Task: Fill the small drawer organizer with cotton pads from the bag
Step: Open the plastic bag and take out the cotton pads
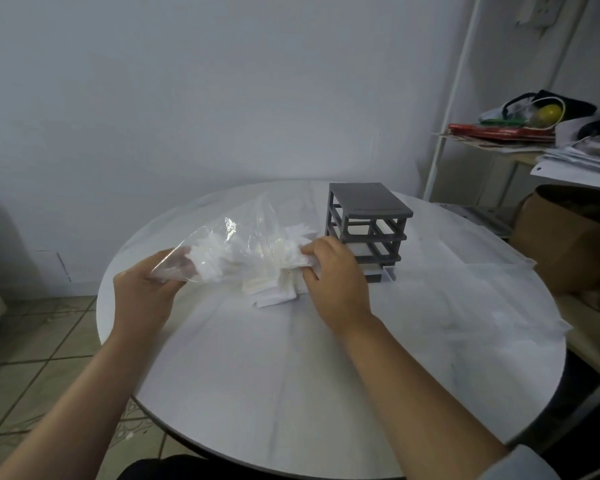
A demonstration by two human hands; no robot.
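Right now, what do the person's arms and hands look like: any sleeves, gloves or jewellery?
Both the left hand and right hand are bare: no gloves, rings or watch visible. The forearms are uncovered. A pale grey sleeve edge shows near the right elbow.

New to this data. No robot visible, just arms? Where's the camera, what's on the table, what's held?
No machine here: a person works with bare hands, filmed by one wide-angle camera worn on the head, looking down, so the arms enter from below. The left hand grips one end of a clear plastic bag; the right hand grips white cotton pads at its other end, some lying on the round white table. Just beyond stands the grey drawer organizer.
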